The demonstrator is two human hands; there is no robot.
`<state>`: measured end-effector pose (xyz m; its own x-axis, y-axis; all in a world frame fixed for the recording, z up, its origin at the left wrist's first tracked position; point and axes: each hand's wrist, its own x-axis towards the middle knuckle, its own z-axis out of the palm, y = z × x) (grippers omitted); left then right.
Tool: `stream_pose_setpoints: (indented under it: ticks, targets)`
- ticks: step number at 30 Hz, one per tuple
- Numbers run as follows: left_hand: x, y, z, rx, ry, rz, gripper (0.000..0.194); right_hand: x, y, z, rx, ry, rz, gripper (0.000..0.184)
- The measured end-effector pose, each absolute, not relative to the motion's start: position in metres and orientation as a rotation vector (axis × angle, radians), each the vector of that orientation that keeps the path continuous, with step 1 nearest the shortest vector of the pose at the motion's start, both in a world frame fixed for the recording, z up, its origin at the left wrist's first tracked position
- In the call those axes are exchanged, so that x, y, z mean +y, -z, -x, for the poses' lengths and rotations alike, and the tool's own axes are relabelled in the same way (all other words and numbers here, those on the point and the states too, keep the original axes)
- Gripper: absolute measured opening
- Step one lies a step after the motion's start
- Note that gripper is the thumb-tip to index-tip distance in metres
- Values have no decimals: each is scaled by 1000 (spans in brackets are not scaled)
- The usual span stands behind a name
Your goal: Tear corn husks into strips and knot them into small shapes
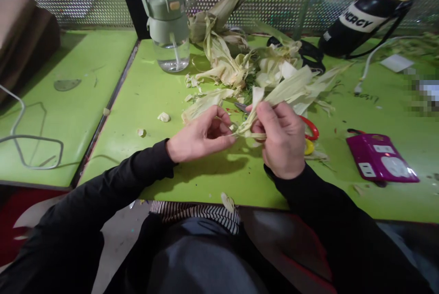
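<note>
Both hands work over a bright green table (206, 179). My right hand (283, 141) is closed round a pale corn husk (291, 86) whose long leaves fan up and to the right. My left hand (202, 136) pinches a thin strip of that same husk at its lower end, fingers pressed together. The two hands are nearly touching. Behind them lies a heap of loose husks (226, 63). A pair of red-handled scissors (310, 127) lies on the table just behind my right hand, partly hidden by it.
A water bottle with a grey-green lid (168, 24) stands at the back. A purple power strip (380, 157) lies at the right, a black device with cables (366, 17) at the back right. Husk scraps (163, 116) dot the table. A second green table (68, 102) adjoins on the left.
</note>
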<state>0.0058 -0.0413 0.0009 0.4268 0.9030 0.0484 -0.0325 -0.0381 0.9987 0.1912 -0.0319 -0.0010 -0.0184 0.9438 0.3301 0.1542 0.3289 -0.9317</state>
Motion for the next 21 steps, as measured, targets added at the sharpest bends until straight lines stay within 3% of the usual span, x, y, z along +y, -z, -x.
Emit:
stream_pose_setpoints:
  ticks: [2, 7, 12, 21]
  targets:
    - [-43, -2, -8, 815, -860, -1444, 38, -36, 0, -189, -1563, -840, 1084, 31]
    - [-38, 4, -10, 796, -747, -1367, 15, -39, -4, -187, -1665, -1000, 1042, 41]
    - [-37, 5, -9, 806, -762, -1336, 9, -36, -5, -188, -1597, -1234, 1077, 21]
    - [-48, -11, -12, 936, -796, -1440, 6, -34, -8, -188, -1356, -1466, 1089, 25]
